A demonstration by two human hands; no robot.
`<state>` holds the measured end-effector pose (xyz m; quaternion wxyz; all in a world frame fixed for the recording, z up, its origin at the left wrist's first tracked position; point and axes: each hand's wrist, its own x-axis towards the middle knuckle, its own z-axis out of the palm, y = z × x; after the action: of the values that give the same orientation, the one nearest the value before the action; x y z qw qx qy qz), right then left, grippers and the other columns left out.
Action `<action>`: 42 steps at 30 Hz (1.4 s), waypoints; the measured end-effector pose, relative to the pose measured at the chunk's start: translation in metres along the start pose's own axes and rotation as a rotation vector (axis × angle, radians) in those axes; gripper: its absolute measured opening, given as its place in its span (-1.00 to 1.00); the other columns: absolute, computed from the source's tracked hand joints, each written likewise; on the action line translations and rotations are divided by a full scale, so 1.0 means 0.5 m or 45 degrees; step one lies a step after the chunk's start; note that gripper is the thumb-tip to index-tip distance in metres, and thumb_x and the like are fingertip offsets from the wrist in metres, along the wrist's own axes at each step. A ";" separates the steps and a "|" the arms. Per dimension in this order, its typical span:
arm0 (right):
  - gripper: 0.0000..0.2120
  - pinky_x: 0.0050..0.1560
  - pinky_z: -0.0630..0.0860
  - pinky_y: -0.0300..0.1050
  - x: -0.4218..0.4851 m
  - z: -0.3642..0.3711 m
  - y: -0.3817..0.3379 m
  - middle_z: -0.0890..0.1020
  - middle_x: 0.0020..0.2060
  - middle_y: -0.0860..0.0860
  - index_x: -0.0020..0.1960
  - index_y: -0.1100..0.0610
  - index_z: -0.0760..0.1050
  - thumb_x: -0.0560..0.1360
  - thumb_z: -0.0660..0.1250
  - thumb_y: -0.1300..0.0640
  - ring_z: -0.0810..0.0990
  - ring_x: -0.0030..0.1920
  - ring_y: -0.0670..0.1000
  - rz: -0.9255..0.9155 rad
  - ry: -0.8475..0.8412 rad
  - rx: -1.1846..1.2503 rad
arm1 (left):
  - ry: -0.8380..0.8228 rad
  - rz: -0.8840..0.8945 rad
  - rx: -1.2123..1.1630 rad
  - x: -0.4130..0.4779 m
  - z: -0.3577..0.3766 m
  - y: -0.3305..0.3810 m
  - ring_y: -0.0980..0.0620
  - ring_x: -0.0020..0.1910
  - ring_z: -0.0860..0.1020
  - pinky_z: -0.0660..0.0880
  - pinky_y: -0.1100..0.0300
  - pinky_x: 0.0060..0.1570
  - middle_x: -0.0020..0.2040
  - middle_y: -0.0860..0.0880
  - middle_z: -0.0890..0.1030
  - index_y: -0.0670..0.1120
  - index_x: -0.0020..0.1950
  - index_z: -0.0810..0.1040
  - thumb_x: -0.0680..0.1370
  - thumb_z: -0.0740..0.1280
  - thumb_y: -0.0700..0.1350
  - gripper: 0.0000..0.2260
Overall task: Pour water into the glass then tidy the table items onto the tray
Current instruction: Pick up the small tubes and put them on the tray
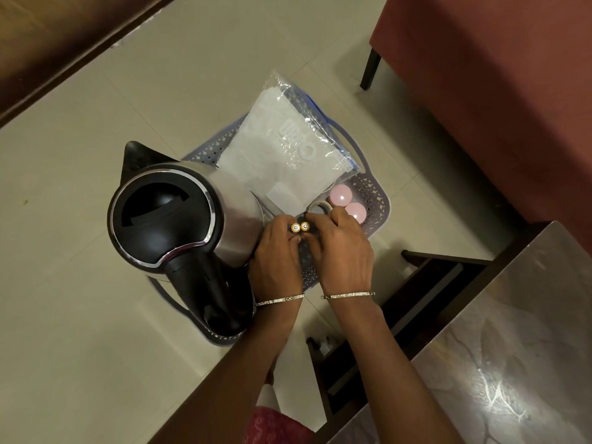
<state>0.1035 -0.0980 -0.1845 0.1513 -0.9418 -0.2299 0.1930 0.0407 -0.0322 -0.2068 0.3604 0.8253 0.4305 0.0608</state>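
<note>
A grey lattice tray (375, 200) stands on the pale tiled floor. A steel electric kettle (166, 216) with a black lid and handle sits on its left side. A clear plastic bag holding white folded material (288, 155) lies across the tray's far part. Two pink round items (341, 195) rest at the tray's right edge, beside a pale ring-shaped rim (320, 206). My left hand (275, 261) and my right hand (339, 251) meet over the tray's middle, and their fingertips together pinch two gold-ended batteries (300, 226) standing upright side by side. No glass shows clearly.
A dark red upholstered seat (480, 91) with a black leg stands at the upper right. A glossy-topped wooden table (512, 347) with a lower shelf fills the lower right. Dark wooden furniture (48, 43) runs along the upper left.
</note>
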 end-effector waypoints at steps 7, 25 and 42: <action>-0.72 -0.16 0.42 -0.11 -0.003 0.001 0.002 0.51 0.07 0.00 0.24 -0.04 0.54 0.54 0.31 0.06 0.48 0.13 0.04 -0.010 0.000 -0.006 | -0.007 -0.053 -0.018 0.000 -0.001 0.003 -0.04 0.01 0.60 0.43 0.17 -0.17 0.05 0.00 0.62 -0.06 0.11 0.51 0.53 0.35 -0.15 -0.83; -0.76 -0.17 0.37 -0.51 -0.192 -0.034 0.049 0.56 -0.18 -0.04 0.13 0.08 0.64 0.47 0.44 0.23 0.51 -0.27 -0.11 0.226 0.501 0.540 | -0.005 0.213 -0.061 -0.148 -0.081 0.048 0.00 -0.16 0.53 0.30 0.37 -0.19 -0.12 -0.06 0.58 -0.19 -0.05 0.55 0.51 0.35 -0.34 -0.92; -0.90 -0.19 0.36 -0.37 -0.735 -0.084 0.071 0.65 -0.15 -0.02 -0.04 0.10 0.67 0.54 0.37 0.16 0.56 -0.19 -0.07 0.515 0.586 0.664 | -0.454 0.517 -0.001 -0.565 -0.221 0.030 0.00 -0.17 0.58 0.54 0.07 -0.16 -0.12 0.00 0.64 -0.08 -0.08 0.58 0.49 0.37 -0.24 -0.93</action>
<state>-0.1663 -0.3168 -0.0531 0.3919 -0.9166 0.0569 0.0547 -0.1704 -0.1909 -0.0570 0.4111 0.8923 0.1861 -0.0144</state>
